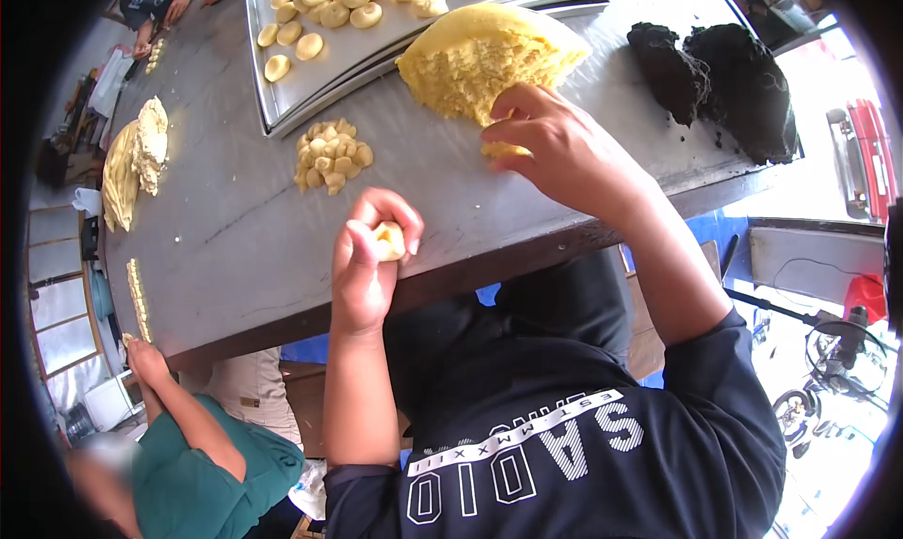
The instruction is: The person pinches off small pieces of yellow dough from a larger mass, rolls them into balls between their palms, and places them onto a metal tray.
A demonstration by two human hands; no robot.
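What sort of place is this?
Likely a small bakery or pastry workshop: a big crumbly yellow mass on a grey worktable, and a metal tray of round dough pieces.

Green-shirted person (202,468) at left, paned window (64,296), red vehicle (871,163), motorcycle (798,412)

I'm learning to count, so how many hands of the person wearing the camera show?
2. The left hand curls around a dough piece; the right hand touches a yellow clump by the big yellow mound. Neither is hidden.
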